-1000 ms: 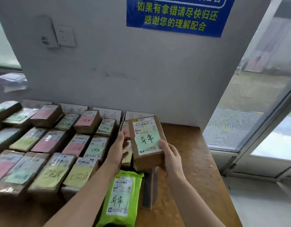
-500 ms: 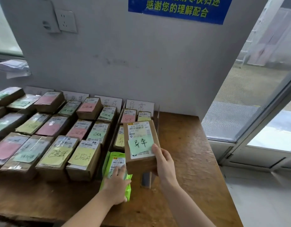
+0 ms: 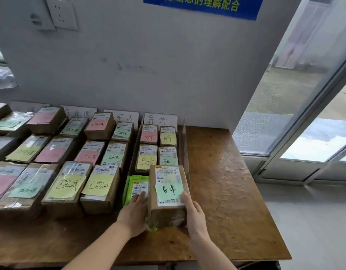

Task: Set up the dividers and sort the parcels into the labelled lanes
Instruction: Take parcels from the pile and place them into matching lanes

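Fingers (image 3: 184, 197) of right hand (image 3: 195, 215) grip brown parcel (image 3: 168, 215); left hand's (image 3: 134, 215) lie flat on green mailer (image 3: 136, 181)

Far right: five cardboard boxes (image 3: 167, 191), one green mailer bag (image 3: 136, 182). Lane cards (image 3: 161, 119): four.

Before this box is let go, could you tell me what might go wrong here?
1. The cardboard box overlaps the green mailer, whose corner shows beneath its front edge, so it may settle tilted or trap the mailer.
2. Its right side runs close to the clear divider; pushing it back could nudge that panel askew.
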Tool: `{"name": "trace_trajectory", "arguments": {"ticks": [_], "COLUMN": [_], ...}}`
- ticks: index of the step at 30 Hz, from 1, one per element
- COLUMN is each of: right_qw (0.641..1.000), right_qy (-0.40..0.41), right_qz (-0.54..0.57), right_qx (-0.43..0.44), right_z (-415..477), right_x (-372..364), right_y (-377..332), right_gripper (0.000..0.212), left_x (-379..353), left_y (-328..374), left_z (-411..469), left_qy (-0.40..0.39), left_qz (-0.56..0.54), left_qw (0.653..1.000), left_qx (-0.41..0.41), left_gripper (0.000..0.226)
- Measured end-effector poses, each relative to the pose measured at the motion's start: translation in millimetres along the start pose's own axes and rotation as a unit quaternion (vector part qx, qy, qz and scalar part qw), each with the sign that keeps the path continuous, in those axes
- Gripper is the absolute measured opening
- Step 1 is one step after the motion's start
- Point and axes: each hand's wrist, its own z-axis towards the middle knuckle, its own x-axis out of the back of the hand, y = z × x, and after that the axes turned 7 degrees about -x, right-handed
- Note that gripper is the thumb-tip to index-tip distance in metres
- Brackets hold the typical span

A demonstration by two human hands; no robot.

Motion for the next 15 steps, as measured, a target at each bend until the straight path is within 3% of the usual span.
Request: {"name": "trace_trajectory", "arguments": {"ticks": [7,15], "right_qw": [0.997,0.991], "right_qy": [0.066,0.113], "right_qz": [-0.027,-0.05], "right_qx": [0.0,0.045], "right_z": [9,12], "right_x": [5,1], "right_y": [29,36], "right_gripper": [0.056,0.042], "left_x": [3,1], "left_y": [2,0], "left_z": [-3,-6], "left_qy": [-0.007,0.007], "left_qz": [0.016,0.003], "left_qw": [1.0,1.0], "left_qx": [0.021,0.017], "left_gripper": [0.089,0.083]}}
